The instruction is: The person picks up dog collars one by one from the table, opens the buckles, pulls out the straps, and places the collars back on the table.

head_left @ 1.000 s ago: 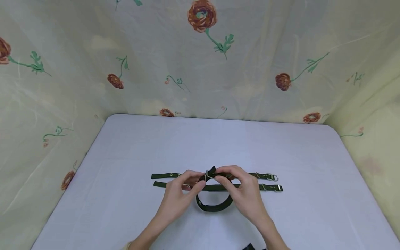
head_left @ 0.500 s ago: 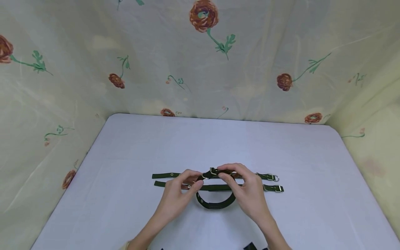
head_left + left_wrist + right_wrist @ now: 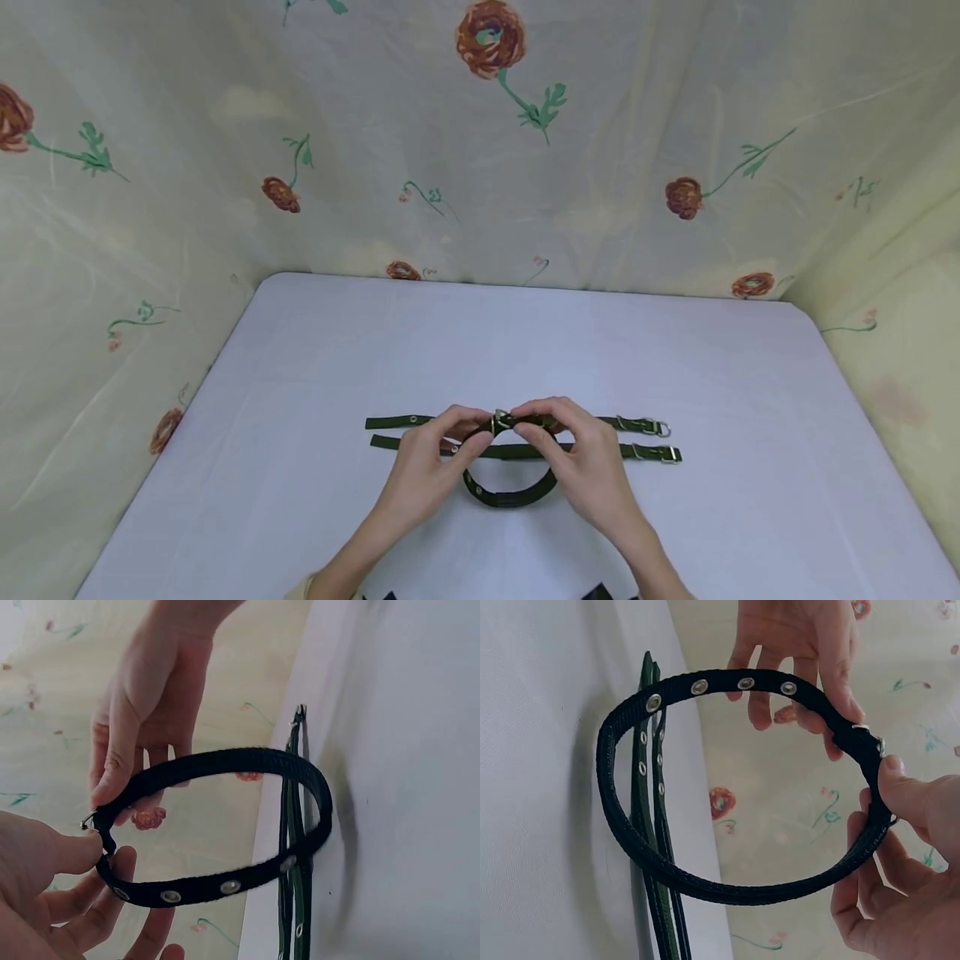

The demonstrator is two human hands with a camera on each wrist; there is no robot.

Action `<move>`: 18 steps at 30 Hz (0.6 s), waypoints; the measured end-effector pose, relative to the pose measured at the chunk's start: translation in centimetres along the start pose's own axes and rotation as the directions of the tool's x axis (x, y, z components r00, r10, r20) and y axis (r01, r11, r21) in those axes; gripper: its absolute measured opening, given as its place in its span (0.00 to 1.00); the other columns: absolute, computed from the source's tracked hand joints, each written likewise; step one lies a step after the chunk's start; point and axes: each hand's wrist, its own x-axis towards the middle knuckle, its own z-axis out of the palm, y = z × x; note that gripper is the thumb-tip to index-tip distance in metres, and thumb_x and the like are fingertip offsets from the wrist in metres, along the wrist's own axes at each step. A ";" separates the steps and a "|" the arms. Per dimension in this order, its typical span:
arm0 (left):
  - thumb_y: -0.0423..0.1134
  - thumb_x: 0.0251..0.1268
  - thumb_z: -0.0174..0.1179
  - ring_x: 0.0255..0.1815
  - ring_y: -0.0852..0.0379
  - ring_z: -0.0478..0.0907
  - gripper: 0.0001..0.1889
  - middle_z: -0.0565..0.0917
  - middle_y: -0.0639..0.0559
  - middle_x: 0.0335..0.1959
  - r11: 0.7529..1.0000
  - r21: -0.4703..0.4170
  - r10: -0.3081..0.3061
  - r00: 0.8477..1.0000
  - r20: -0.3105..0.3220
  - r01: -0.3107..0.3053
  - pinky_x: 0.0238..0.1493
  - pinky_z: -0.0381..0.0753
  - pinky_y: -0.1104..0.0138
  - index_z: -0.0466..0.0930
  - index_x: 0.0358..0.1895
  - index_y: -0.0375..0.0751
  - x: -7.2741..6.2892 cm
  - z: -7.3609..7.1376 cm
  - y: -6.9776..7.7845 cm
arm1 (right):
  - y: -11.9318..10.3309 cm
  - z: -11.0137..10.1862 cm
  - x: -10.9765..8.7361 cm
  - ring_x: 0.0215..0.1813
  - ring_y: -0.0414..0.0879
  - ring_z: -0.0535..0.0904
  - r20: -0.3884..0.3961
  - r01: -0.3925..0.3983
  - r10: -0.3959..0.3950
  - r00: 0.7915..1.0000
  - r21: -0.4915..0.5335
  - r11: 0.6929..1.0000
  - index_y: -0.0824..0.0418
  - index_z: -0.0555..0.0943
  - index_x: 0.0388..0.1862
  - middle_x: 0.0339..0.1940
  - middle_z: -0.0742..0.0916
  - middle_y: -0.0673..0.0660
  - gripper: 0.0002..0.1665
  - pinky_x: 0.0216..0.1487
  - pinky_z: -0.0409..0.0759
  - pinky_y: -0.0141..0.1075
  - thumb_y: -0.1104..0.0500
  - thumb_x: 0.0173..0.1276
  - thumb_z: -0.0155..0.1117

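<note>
A dark collar [image 3: 510, 499] with metal eyelets is bent into a loop and held up above the table, its lower curve hanging toward the person. My left hand [image 3: 429, 458] pinches the strap between thumb and fingers just left of the metal buckle [image 3: 501, 416]. On the buckle's right side, my right hand [image 3: 588, 454] pinches the band in the same manner. In the left wrist view, eyelets [image 3: 230, 887] run along the strap beside the left fingers. The right wrist view shows the loop whole, with both thumbs [image 3: 895, 776] near the buckle. Fingertips partly hide the buckle.
Two green collars lie straight across the white table [image 3: 517, 350] behind the loop: a farther one [image 3: 390, 422] and a nearer one [image 3: 521, 451], buckles at the right. A flowered curtain [image 3: 337, 167] surrounds the back and sides. Dark objects [image 3: 598, 592] show at the bottom edge.
The strap's end, which stuck up at the buckle, now lies down along the band. My right hand moved slightly right, then back left toward the left hand. Both kept hold of the collar.
</note>
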 end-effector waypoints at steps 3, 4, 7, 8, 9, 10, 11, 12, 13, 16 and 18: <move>0.48 0.78 0.66 0.49 0.57 0.89 0.12 0.94 0.60 0.42 0.995 0.087 0.044 0.999 -0.028 -0.041 0.51 0.83 0.64 0.86 0.59 0.57 -0.2 -0.1 -0.2 | 0.1 -0.3 0.1 0.40 0.34 0.85 -0.035 0.000 0.000 0.999 -0.019 1.000 0.49 0.89 0.51 0.44 0.93 0.45 0.11 0.43 0.85 0.29 0.61 0.72 0.75; 0.48 0.79 0.65 0.48 0.57 0.89 0.13 0.94 0.60 0.42 0.991 0.123 0.063 0.997 -0.039 -0.057 0.50 0.83 0.64 0.85 0.61 0.58 -0.3 -0.1 -0.2 | 0.1 -0.4 0.2 0.41 0.34 0.85 -0.048 -0.003 0.002 0.999 -0.027 1.000 0.50 0.88 0.51 0.45 0.93 0.45 0.11 0.44 0.85 0.29 0.61 0.72 0.74; 0.48 0.81 0.63 0.46 0.59 0.89 0.17 0.94 0.60 0.40 0.974 0.206 0.109 0.992 -0.059 -0.095 0.49 0.83 0.63 0.80 0.67 0.61 -0.5 -0.3 -0.4 | 0.3 -0.7 0.2 0.42 0.35 0.86 -0.086 -0.012 0.006 0.996 -0.071 0.997 0.53 0.85 0.52 0.45 0.94 0.46 0.11 0.45 0.85 0.29 0.61 0.74 0.73; 0.48 0.82 0.61 0.45 0.60 0.89 0.18 0.94 0.61 0.40 0.970 0.221 0.119 0.991 -0.063 -0.102 0.48 0.82 0.64 0.78 0.69 0.62 -0.6 -0.4 -0.5 | 0.4 -0.8 0.3 0.42 0.36 0.86 -0.097 -0.016 0.008 0.995 -0.087 0.996 0.54 0.84 0.52 0.45 0.94 0.47 0.11 0.45 0.85 0.29 0.62 0.75 0.73; 0.48 0.83 0.60 0.44 0.60 0.88 0.18 0.93 0.61 0.39 0.967 0.231 0.127 0.990 -0.067 -0.109 0.47 0.82 0.65 0.77 0.70 0.63 -0.6 -0.5 -0.5 | 0.5 -1.0 0.3 0.41 0.36 0.86 -0.109 -0.020 0.008 0.994 -0.108 0.994 0.55 0.83 0.52 0.45 0.93 0.48 0.10 0.45 0.85 0.29 0.62 0.76 0.72; 0.47 0.84 0.59 0.43 0.61 0.88 0.18 0.93 0.61 0.38 0.965 0.236 0.131 0.989 -0.070 -0.111 0.45 0.81 0.66 0.77 0.70 0.65 -0.6 -0.7 -0.6 | 0.6 -1.1 0.3 0.40 0.37 0.86 -0.118 -0.022 0.007 0.993 -0.126 0.992 0.56 0.82 0.52 0.44 0.93 0.49 0.09 0.44 0.84 0.30 0.62 0.76 0.71; 0.47 0.84 0.59 0.42 0.61 0.87 0.17 0.93 0.61 0.38 0.966 0.235 0.133 0.988 -0.074 -0.112 0.43 0.79 0.68 0.77 0.69 0.66 -0.6 -0.8 -0.7 | 0.7 -1.2 0.3 0.39 0.38 0.86 -0.124 -0.026 0.008 0.992 -0.142 0.989 0.56 0.81 0.52 0.43 0.93 0.50 0.09 0.42 0.83 0.30 0.62 0.77 0.69; 0.46 0.85 0.59 0.42 0.62 0.87 0.16 0.93 0.62 0.38 0.968 0.227 0.131 0.988 -0.076 -0.111 0.42 0.78 0.68 0.79 0.68 0.68 -0.5 -1.0 -0.8 | 0.8 -1.4 0.3 0.38 0.39 0.86 -0.127 -0.026 0.006 0.992 -0.156 0.987 0.57 0.80 0.52 0.43 0.93 0.51 0.09 0.40 0.82 0.30 0.63 0.78 0.68; 0.46 0.85 0.59 0.42 0.63 0.87 0.14 0.93 0.63 0.37 0.971 0.214 0.126 0.989 -0.077 -0.107 0.42 0.77 0.69 0.80 0.65 0.69 -0.4 -1.2 -0.9 | 0.9 -1.6 0.3 0.37 0.41 0.86 -0.124 -0.022 0.002 0.992 -0.167 0.986 0.58 0.79 0.52 0.42 0.93 0.52 0.08 0.39 0.82 0.30 0.64 0.79 0.67; 0.46 0.84 0.60 0.43 0.64 0.88 0.10 0.93 0.64 0.37 0.980 0.176 0.110 0.990 -0.085 -0.093 0.44 0.82 0.65 0.85 0.56 0.71 -0.2 -1.7 -1.2 | 1.2 -2.1 0.5 0.36 0.43 0.86 -0.086 0.000 -0.018 0.996 -0.207 0.978 0.59 0.78 0.52 0.41 0.92 0.53 0.07 0.38 0.83 0.31 0.66 0.80 0.63; 0.47 0.83 0.61 0.44 0.65 0.89 0.08 0.93 0.63 0.37 0.986 0.150 0.089 0.992 -0.091 -0.075 0.49 0.86 0.59 0.87 0.52 0.70 0.0 -2.0 -1.5 | 1.4 -2.4 0.6 0.36 0.43 0.85 -0.061 0.019 -0.035 0.998 -0.249 0.968 0.58 0.79 0.51 0.40 0.91 0.53 0.08 0.38 0.83 0.31 0.68 0.80 0.62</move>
